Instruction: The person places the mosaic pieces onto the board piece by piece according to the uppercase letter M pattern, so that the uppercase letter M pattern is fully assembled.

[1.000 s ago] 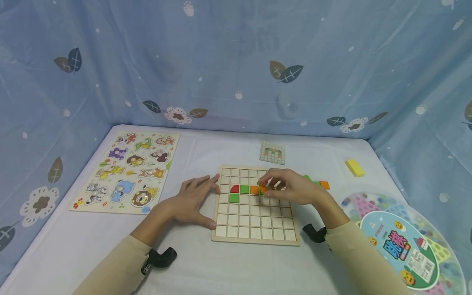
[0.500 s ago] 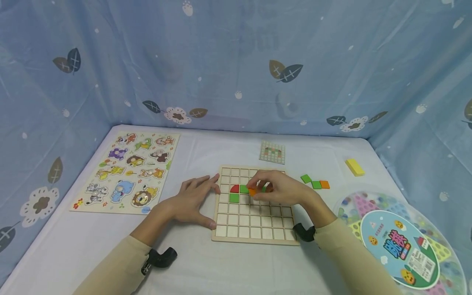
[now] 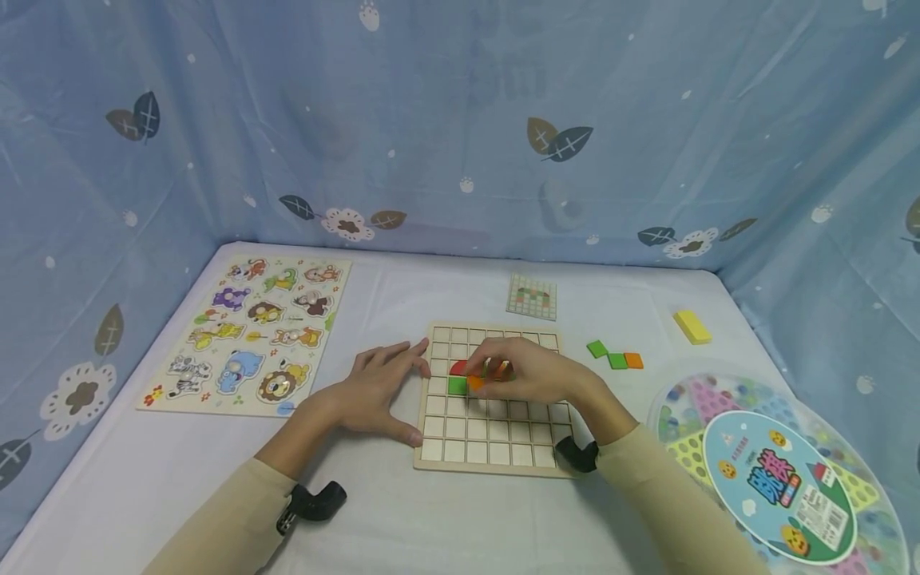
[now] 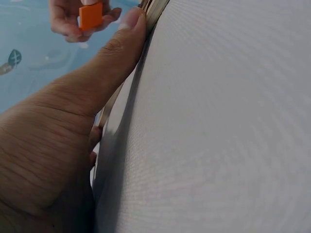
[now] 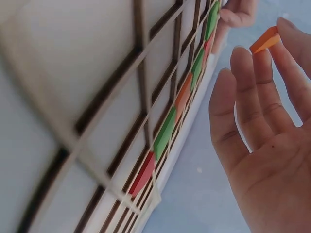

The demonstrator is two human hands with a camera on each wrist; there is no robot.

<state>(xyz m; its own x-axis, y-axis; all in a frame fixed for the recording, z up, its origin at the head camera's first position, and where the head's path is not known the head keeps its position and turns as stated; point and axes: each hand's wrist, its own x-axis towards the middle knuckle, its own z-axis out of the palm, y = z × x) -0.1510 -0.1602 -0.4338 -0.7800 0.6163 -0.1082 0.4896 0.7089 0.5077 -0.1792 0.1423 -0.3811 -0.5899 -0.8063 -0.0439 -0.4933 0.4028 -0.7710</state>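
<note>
- Orange tile (image 4: 91, 16), pinched between the thumb and fingertips of the right hand (image 3: 528, 374); it sits above the gridded wooden board (image 3: 476, 453), clear of the surface.
- Left hand (image 3: 377, 397), thumb and fingers spread, touching the board's left edge.
- Red, green and orange pieces lie in the board's cells, among them a green square (image 3: 457, 386) and a red rounded piece (image 3: 458, 367).
- Right of the board, two loose green tiles (image 3: 618, 361) and an orange square (image 3: 633, 360); farther off, a yellow block (image 3: 693, 327).
- Behind the board, a pattern card (image 3: 532, 297); at left, an animal puzzle (image 3: 287, 275).
</note>
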